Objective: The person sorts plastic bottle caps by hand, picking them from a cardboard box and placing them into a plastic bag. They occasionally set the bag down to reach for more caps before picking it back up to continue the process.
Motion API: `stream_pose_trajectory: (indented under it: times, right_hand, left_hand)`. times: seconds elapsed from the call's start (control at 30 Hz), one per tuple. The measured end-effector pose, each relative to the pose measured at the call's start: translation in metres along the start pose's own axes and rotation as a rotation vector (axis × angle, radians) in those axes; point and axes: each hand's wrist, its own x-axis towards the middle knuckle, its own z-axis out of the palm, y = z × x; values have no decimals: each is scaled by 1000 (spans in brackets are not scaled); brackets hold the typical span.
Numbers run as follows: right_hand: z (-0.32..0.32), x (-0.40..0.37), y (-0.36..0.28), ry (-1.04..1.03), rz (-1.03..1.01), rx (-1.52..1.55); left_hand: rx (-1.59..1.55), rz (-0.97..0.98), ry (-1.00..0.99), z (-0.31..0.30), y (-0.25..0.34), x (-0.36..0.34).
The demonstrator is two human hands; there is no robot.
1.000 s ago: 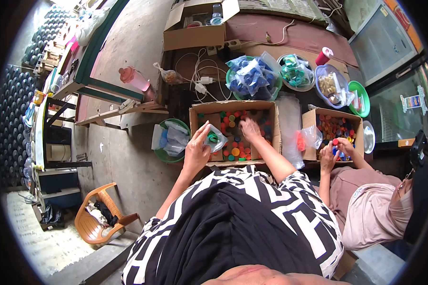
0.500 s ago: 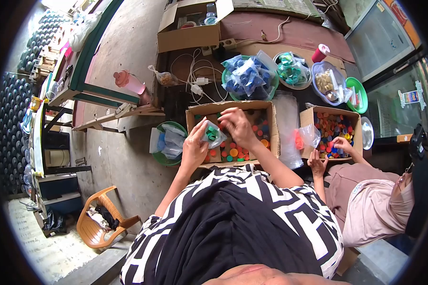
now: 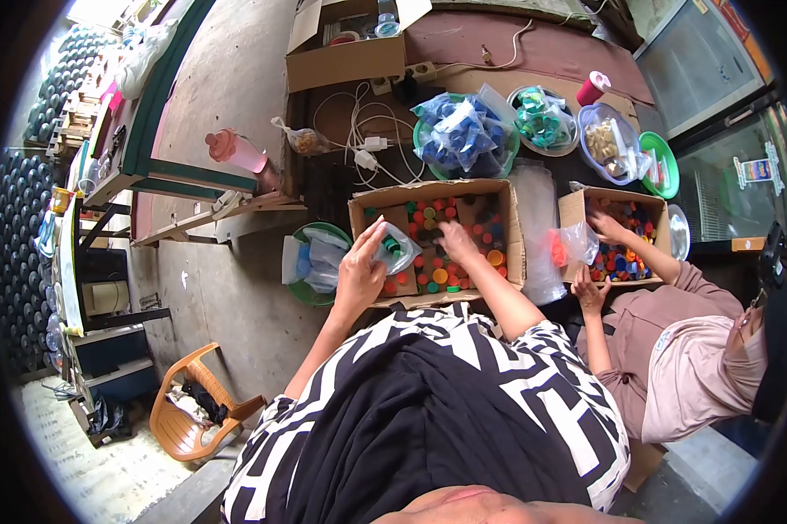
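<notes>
My left hand (image 3: 362, 269) holds a clear plastic bag (image 3: 397, 250) with green caps inside, above the left side of a cardboard box (image 3: 517, 236). Red, green and orange bottle caps (image 3: 440, 276) lie in that box. Inside it, my right hand (image 3: 460, 244) reaches down among the caps; its fingertips are too small and dim to tell whether they grip anything. Beside the box on the left stands a green basin (image 3: 317, 295) with clear bags and something blue in it.
A co-worker at the right has one hand (image 3: 610, 229) in a second box (image 3: 573, 210) of caps, the other near a bag with red caps (image 3: 558, 248). Behind are a basin of bagged blue caps (image 3: 465, 131), bowls (image 3: 603, 147), white cables (image 3: 372, 144) and an open carton (image 3: 345, 68).
My right hand has moved from beside the bag down into the box, to the right. The co-worker's far hand has shifted up and left in their box.
</notes>
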Motion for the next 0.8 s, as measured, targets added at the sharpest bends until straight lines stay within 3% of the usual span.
stream_pose_trajectory:
  times: [0.13, 0.2, 0.27, 0.33, 0.37, 0.5, 0.57, 0.6, 0.67, 0.8]
  right_hand:
    - [-14, 5, -3, 128, 123, 199]
    - [-21, -4, -14, 361, 51, -87]
    - [-21, -6, -19, 296, 6, -122]
    - [-3, -8, -17, 77, -128, -204]
    - [6, -9, -14, 155, -212, -237]
    - [31, 0, 1, 278, -234, -391]
    - [1, -5, -23, 181, 23, -115]
    - [-14, -6, -33, 184, 24, -113]
    - [-47, -10, -53, 384, -105, 219]
    - [-111, -36, -119, 566, -283, 376]
  left_hand:
    - [-4, -4, 2, -5, -5, 0]
    - [-3, -3, -1, -6, -7, -1]
    - [-1, 0, -7, -7, -7, 2]
    - [-5, -7, -18, -7, -7, 3]
    - [-4, -5, -20, -7, -6, 4]
    - [28, 22, -37, -7, 1, 8]
    - [38, 30, -45, -7, 2, 8]
    - [43, 23, -50, -6, 2, 8]
    - [43, 20, -57, -3, 2, 8]
    - [43, 32, -62, 3, 3, 9]
